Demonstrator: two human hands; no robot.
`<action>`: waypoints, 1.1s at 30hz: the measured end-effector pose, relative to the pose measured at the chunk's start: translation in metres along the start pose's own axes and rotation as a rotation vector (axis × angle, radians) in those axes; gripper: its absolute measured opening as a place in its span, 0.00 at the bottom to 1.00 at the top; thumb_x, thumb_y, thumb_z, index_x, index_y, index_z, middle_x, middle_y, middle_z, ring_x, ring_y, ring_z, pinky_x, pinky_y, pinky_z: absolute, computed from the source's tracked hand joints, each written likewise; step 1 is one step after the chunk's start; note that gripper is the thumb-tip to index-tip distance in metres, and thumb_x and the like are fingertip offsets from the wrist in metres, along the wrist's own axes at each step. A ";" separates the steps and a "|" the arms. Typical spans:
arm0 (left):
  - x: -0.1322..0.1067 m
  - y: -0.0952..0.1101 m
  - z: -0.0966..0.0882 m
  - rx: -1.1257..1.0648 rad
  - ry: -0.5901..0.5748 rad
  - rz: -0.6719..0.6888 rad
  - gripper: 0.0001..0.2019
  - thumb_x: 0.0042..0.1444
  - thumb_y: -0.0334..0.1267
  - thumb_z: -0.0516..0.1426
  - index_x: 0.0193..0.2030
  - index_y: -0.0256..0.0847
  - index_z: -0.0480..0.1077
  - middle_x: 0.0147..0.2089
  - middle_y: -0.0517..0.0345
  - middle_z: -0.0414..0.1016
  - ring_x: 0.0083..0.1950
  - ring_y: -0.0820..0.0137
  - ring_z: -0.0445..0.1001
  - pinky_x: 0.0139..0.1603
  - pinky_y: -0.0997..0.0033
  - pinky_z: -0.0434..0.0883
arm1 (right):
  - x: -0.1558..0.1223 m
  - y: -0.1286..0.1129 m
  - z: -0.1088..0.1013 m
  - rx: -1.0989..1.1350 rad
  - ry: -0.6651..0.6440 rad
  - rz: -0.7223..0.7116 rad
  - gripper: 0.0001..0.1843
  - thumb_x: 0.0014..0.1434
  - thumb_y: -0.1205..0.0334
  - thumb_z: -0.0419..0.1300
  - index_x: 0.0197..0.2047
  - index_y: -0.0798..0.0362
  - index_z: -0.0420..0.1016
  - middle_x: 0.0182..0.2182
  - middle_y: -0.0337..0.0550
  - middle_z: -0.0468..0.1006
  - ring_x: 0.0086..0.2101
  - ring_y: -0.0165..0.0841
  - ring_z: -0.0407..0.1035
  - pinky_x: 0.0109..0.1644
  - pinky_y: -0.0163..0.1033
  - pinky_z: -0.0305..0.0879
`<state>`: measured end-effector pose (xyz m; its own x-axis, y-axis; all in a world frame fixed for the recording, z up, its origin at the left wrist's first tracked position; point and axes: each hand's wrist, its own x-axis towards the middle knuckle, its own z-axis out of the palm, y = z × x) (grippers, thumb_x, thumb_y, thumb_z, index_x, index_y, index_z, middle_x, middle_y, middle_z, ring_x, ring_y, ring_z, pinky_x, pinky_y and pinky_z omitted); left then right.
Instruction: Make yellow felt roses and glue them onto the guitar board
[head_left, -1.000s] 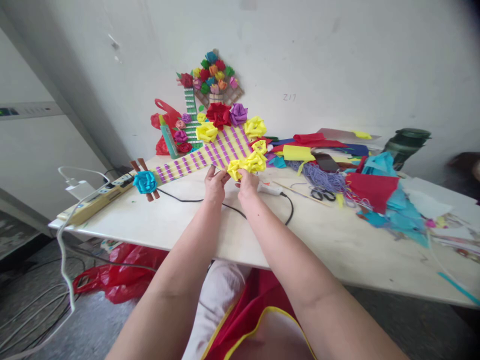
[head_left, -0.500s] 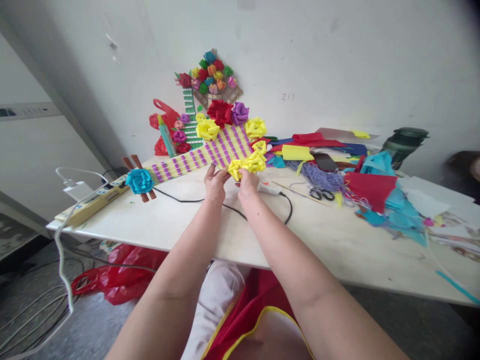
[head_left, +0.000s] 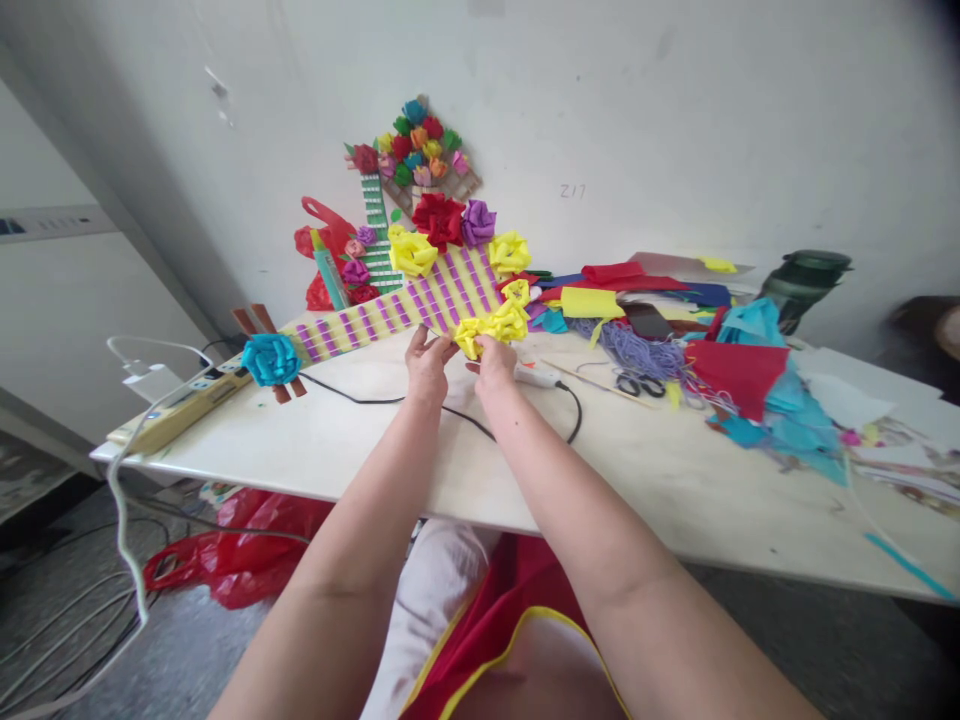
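Observation:
A guitar-shaped craft piece (head_left: 358,326), woven in yellow and purple strips, is held up slantwise over the table. My left hand (head_left: 429,368) has its fingers closed on the lower edge of its body. Beside it, my right hand (head_left: 495,364) grips the piece at the yellow fabric flowers (head_left: 504,322) along the bottom rim. A red flower (head_left: 439,220), a purple flower (head_left: 478,222) and more yellow ones sit along the top. At the neck's left end, a blue flower (head_left: 270,360) covers part of the brown sticks (head_left: 255,320). My fingertips behind the rim are hidden.
A white-handled tool (head_left: 536,377) with a black cord lies right of my hands, near scissors (head_left: 640,385). Cloth scraps (head_left: 739,375) and purple yarn (head_left: 637,350) pile up at right by a dark bottle (head_left: 806,285). A power strip (head_left: 180,408) lies at left.
The whole view has shifted slightly. The craft piece's neck end with the blue flower has moved a little to the left. Both hands keep their hold.

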<state>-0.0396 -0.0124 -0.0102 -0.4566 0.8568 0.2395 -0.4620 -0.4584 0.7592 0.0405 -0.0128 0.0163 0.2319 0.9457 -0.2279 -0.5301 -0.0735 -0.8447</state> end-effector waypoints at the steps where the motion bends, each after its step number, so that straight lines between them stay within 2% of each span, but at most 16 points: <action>1: 0.000 0.000 0.000 0.004 0.005 -0.002 0.33 0.41 0.32 0.67 0.58 0.36 0.70 0.27 0.63 0.75 0.30 0.71 0.76 0.48 0.62 0.77 | 0.000 0.001 0.000 -0.001 0.003 0.001 0.04 0.48 0.69 0.59 0.30 0.53 0.71 0.30 0.36 0.76 0.26 0.26 0.68 0.23 0.31 0.63; 8: 0.003 -0.003 -0.001 0.009 0.057 -0.011 0.35 0.42 0.31 0.67 0.60 0.36 0.68 0.26 0.65 0.73 0.33 0.69 0.78 0.51 0.60 0.76 | -0.003 0.000 -0.002 -0.044 -0.041 0.009 0.05 0.50 0.69 0.61 0.34 0.53 0.71 0.30 0.35 0.76 0.27 0.26 0.69 0.22 0.30 0.64; 10: 0.004 -0.003 -0.003 -0.008 0.065 -0.006 0.31 0.41 0.31 0.67 0.55 0.37 0.69 0.26 0.65 0.73 0.32 0.70 0.77 0.49 0.61 0.76 | -0.006 -0.001 -0.003 -0.046 -0.075 0.027 0.05 0.50 0.68 0.61 0.34 0.53 0.72 0.29 0.34 0.75 0.26 0.26 0.68 0.22 0.30 0.63; 14: 0.006 -0.002 -0.007 -0.046 0.049 0.004 0.19 0.39 0.32 0.67 0.40 0.40 0.68 0.26 0.66 0.72 0.29 0.75 0.75 0.45 0.67 0.76 | -0.010 -0.003 -0.004 -0.045 -0.143 0.055 0.04 0.49 0.66 0.63 0.31 0.55 0.72 0.24 0.33 0.73 0.24 0.25 0.67 0.22 0.30 0.63; 17: 0.007 -0.001 -0.010 -0.076 0.074 -0.016 0.17 0.39 0.30 0.66 0.35 0.41 0.64 0.27 0.66 0.72 0.28 0.76 0.73 0.44 0.69 0.76 | -0.008 -0.003 -0.006 -0.061 -0.115 0.044 0.03 0.51 0.65 0.62 0.29 0.55 0.72 0.23 0.34 0.74 0.24 0.26 0.68 0.23 0.30 0.63; 23: 0.013 0.002 -0.016 -0.105 0.192 -0.079 0.17 0.44 0.27 0.63 0.39 0.43 0.62 0.32 0.63 0.73 0.32 0.75 0.74 0.46 0.69 0.75 | -0.001 -0.003 -0.012 -0.078 -0.047 -0.024 0.04 0.51 0.64 0.59 0.26 0.54 0.70 0.22 0.36 0.75 0.23 0.27 0.69 0.23 0.30 0.60; 28: 0.016 0.005 -0.020 -0.116 0.243 -0.111 0.18 0.47 0.24 0.60 0.43 0.42 0.65 0.31 0.64 0.72 0.28 0.77 0.72 0.45 0.72 0.75 | -0.001 -0.010 -0.015 -0.093 -0.057 -0.097 0.04 0.48 0.69 0.57 0.23 0.53 0.69 0.19 0.34 0.72 0.22 0.26 0.66 0.24 0.30 0.59; 33: 0.017 0.004 -0.024 -0.087 0.271 -0.130 0.25 0.49 0.24 0.61 0.54 0.43 0.66 0.32 0.63 0.73 0.29 0.78 0.73 0.45 0.73 0.75 | 0.010 -0.016 -0.019 -0.177 -0.087 -0.203 0.06 0.48 0.69 0.56 0.21 0.53 0.68 0.16 0.32 0.69 0.20 0.26 0.64 0.25 0.31 0.57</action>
<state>-0.0679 -0.0058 -0.0175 -0.5705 0.8206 -0.0351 -0.5878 -0.3781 0.7152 0.0671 -0.0087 0.0185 0.2437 0.9698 -0.0088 -0.3274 0.0737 -0.9420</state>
